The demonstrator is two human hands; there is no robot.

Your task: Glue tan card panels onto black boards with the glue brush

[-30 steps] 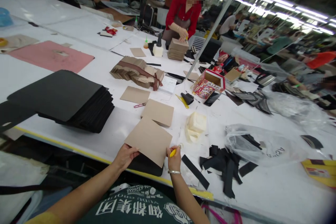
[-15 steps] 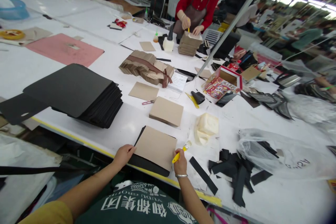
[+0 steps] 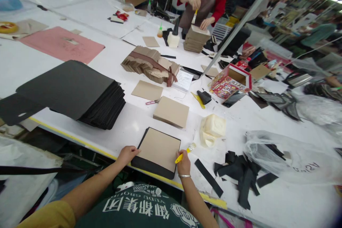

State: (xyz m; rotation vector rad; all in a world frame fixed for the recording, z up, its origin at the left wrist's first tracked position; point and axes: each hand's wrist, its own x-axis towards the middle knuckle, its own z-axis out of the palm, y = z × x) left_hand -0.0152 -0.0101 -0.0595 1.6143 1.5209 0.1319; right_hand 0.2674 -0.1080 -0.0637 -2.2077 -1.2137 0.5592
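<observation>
A tan cardboard sheet lies on a black sheet at the table's front edge, with black margins showing around it. My left hand pinches at the left edge of the cardboard; whether the black sheet is also between the fingers I cannot tell. Wrapped in my right hand is a paintbrush with a yellow handle, its bristles pointing up and right. That hand rests against the right edge of the sheets. Just beyond is a stack of cardboard sheets. A cream plastic container stands to the right.
A tall stack of black sheets is on the left. Black strips and a clear plastic bag lie at right. Further back are pink scissors, a tied cardboard bundle, a box, a slanted pole and a co-worker brushing a stack.
The cardboard has shifted and turned slightly on the black sheet, so black now shows along its right side. Both hands stay nearly in place. The co-worker's brush has lifted a little.
</observation>
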